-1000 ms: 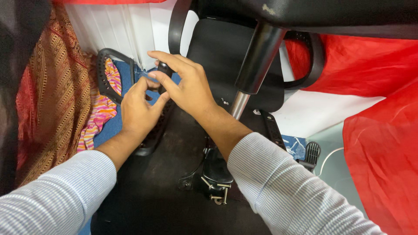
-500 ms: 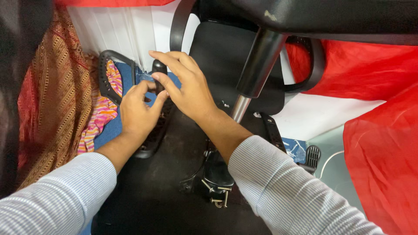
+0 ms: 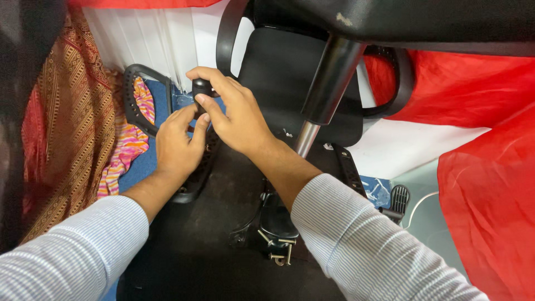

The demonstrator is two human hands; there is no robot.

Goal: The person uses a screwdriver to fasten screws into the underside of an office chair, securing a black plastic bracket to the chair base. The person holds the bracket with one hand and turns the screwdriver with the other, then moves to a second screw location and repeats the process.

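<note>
An upturned black office chair lies in front of me, its seat underside point(image 3: 200, 245) facing up and its metal column point(image 3: 329, 89) rising to the upper right. My right hand point(image 3: 234, 114) pinches a small black knob point(image 3: 200, 87) at the top of the black armrest bracket point(image 3: 203, 161). Just below it, my left hand point(image 3: 177, 142) rests on the same bracket, its fingertips touching the part under the knob. Several loose screws point(image 3: 278, 248) lie on the mechanism plate below my right forearm.
A second black armrest loop point(image 3: 136, 100) lies to the left on patterned orange and pink cloth point(image 3: 72, 128). Red fabric point(image 3: 490, 167) covers the right side. A white pleated cloth point(image 3: 145, 39) hangs at the back. A small black plastic part point(image 3: 397, 199) sits at the right.
Both hands have stayed on the armrest bracket. The right hand's fingers have shifted and now show the black knob pinched between thumb and fingers.
</note>
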